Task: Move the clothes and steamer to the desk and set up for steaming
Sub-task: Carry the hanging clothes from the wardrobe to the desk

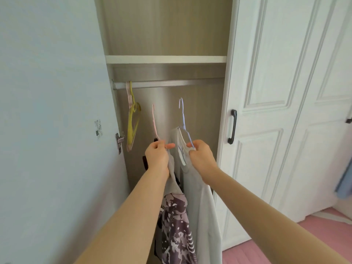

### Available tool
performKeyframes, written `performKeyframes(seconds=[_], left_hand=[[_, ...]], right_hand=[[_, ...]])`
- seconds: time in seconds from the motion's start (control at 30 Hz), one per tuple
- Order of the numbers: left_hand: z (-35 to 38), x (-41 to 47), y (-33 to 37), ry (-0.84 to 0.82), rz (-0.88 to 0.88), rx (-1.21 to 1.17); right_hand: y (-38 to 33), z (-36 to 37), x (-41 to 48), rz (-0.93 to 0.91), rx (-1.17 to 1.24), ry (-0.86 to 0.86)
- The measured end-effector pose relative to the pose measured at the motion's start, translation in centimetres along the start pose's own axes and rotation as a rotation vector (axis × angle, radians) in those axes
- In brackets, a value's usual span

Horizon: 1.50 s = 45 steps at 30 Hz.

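Both arms reach into an open wardrobe. My left hand [157, 156] grips a pink hanger [154, 122] that carries a purple patterned garment [176, 229]. My right hand [201, 159] pinches the shoulder of a pale blue hanger [183, 119] with a light grey garment [202, 210] hanging from it. Both hanger hooks are below the metal rail [171, 84], free of it. No steamer is in view.
Yellow and pink empty hangers [132, 119] hang at the rail's left end. A shelf [165, 59] sits above the rail. A white door with a black handle [232, 126] stands to the right, a pale wall to the left, pink floor at lower right.
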<state>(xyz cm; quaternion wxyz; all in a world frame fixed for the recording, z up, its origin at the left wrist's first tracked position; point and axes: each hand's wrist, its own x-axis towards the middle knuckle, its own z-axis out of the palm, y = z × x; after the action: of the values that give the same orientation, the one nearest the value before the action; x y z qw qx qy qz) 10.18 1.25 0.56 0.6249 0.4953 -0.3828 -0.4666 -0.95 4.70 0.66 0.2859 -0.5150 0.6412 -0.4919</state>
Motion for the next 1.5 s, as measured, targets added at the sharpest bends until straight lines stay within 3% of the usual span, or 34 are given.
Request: performKeyframes(seconds=[0.27, 0.93, 1.27, 1.5], left_hand=[[-3.9, -9.7, 0.3, -0.034, -0.070, -0.070], [-19.9, -30.9, 1.8, -0.454, -0.103, -0.053], [-25.6, -37.5, 3.0, -0.661, -0.173, -0.144], [-28.5, -42.5, 3.5, -0.678, -0.186, -0.182]], right_hand=[[0.5, -1.8, -10.5, -0.015, -0.040, 0.067], [-1.8, -3.1, -38.4, 0.032, -0.002, 0.219], [-2.1, -5.1, -48.2, 0.062, -0.014, 0.212], [-1.8, -6.6, -52.7, 0.039, -0.035, 0.143]])
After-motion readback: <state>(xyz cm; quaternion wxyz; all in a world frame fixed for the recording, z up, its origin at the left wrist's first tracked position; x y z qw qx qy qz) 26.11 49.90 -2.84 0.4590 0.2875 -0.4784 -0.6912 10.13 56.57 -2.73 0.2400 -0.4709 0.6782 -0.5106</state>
